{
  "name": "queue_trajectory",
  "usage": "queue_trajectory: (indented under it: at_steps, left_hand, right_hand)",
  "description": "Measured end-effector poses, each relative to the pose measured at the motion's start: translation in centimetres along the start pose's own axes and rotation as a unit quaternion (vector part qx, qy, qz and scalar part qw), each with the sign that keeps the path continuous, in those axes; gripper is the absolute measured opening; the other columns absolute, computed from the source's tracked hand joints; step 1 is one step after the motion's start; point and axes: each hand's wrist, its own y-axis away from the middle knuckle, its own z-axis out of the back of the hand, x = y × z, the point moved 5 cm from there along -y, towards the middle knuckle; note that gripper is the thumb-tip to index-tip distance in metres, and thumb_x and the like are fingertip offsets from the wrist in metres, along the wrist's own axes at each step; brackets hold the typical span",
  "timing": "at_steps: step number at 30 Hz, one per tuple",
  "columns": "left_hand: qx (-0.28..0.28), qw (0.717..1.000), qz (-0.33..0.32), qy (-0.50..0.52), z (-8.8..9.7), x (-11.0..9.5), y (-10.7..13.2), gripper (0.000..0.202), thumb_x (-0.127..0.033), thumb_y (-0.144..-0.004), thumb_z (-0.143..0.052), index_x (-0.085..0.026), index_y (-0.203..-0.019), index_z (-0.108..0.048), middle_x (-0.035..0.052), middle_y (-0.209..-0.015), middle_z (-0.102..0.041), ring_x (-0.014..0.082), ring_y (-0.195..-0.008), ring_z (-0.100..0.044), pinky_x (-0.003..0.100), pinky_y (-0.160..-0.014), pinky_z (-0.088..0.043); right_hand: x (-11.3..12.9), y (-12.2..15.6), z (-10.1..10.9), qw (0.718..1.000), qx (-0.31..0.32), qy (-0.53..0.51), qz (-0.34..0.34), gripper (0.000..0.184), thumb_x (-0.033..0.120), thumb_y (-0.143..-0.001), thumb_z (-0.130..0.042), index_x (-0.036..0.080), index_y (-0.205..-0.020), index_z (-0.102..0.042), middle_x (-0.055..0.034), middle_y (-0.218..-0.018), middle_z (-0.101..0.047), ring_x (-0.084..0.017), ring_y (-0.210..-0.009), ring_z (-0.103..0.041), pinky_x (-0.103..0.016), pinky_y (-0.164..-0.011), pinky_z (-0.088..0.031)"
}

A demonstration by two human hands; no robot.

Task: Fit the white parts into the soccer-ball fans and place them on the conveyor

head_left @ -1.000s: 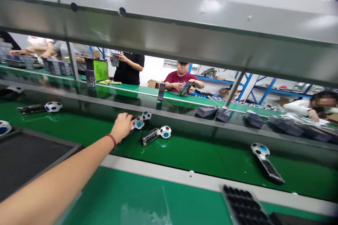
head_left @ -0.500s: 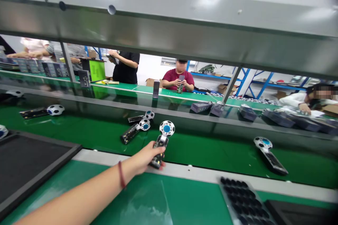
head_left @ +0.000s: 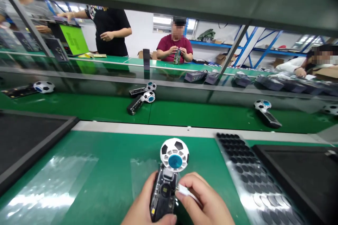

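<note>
Left hand [head_left: 144, 208] grips the football-headed fan [head_left: 169, 179] upright; right hand [head_left: 204, 202] pinches a small white piece [head_left: 185, 190] against its side, above the green table [head_left: 105, 168].

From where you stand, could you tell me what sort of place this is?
Probably a factory assembly line: a green conveyor belt carries football-headed gadgets, both hands hold one, and seated workers handle parts opposite.

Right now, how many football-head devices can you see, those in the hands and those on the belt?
Held in both hands: 1
Lying on the conveyor belt: 4 ()
Total: 5. A further white shape at the far right edge is too cut off to count.
</note>
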Motion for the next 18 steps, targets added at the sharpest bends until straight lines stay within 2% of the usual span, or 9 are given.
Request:
queue_trajectory:
  at_steps: [3, 6, 9, 12, 18]
  left_hand:
    - [-0.008, 0.999, 0.012, -0.039, -0.2, -0.4, 0.2, 0.063, -0.015, -0.055, -0.050, -0.019, -0.115, -0.030, 0.0078, -0.114, -0.053, 0.0248, -0.102, -0.049, 0.036, -0.089, -0.035]
    - [-0.015, 0.997, 0.026, -0.069, -0.3, -0.7, 0.5, 0.065, -0.013, -0.054, -0.046, -0.018, -0.116, -0.030, 0.0066, -0.110, -0.055, 0.0222, -0.099, -0.051, 0.032, -0.084, -0.039]
    - [-0.023, 0.994, 0.045, -0.092, -0.4, -0.8, 0.6, 0.064, -0.016, -0.055, -0.045, -0.017, -0.117, -0.029, 0.0062, -0.107, -0.057, 0.0206, -0.096, -0.053, 0.029, -0.079, -0.042]
    - [-0.030, 0.993, 0.046, -0.108, -0.5, -0.9, 0.6, 0.064, -0.017, -0.055, -0.045, -0.018, -0.117, -0.029, 0.0070, -0.111, -0.054, 0.0200, -0.095, -0.053, 0.030, -0.082, -0.040]
    - [-0.063, 0.992, 0.044, -0.104, -0.3, -0.8, 0.8, 0.064, -0.020, -0.057, -0.052, -0.019, -0.118, -0.031, 0.0072, -0.113, -0.053, 0.0228, -0.106, -0.047, 0.030, -0.087, -0.038]
  right_hand:
    - [0.6, 0.2, -0.5, 0.996, 0.015, 0.082, 0.011, 0.012, 0.020, -0.073, -0.044, 0.024, -0.069, -0.054, 0.0042, -0.070, -0.053, -0.011, -0.063, -0.050, -0.018, -0.057, -0.035]
    - [0.9, 0.4, -0.7, 0.993, 0.015, 0.119, 0.021, 0.013, 0.017, -0.072, -0.040, 0.024, -0.069, -0.051, 0.0047, -0.071, -0.053, -0.011, -0.064, -0.049, -0.018, -0.057, -0.034]
    - [1.2, 0.5, -0.7, 0.991, 0.018, 0.136, 0.011, 0.013, 0.016, -0.073, -0.040, 0.023, -0.069, -0.049, 0.0043, -0.073, -0.052, -0.010, -0.065, -0.050, -0.017, -0.058, -0.036]
    - [1.4, 0.5, -0.8, 0.989, 0.032, 0.142, -0.008, 0.012, 0.017, -0.074, -0.040, 0.023, -0.069, -0.049, 0.0036, -0.074, -0.053, -0.011, -0.066, -0.051, -0.018, -0.059, -0.037]
    - [1.4, 0.6, -0.9, 0.992, 0.042, 0.114, -0.036, 0.010, 0.022, -0.076, -0.042, 0.022, -0.072, -0.050, 0.0026, -0.072, -0.054, -0.012, -0.065, -0.053, -0.019, -0.058, -0.039]
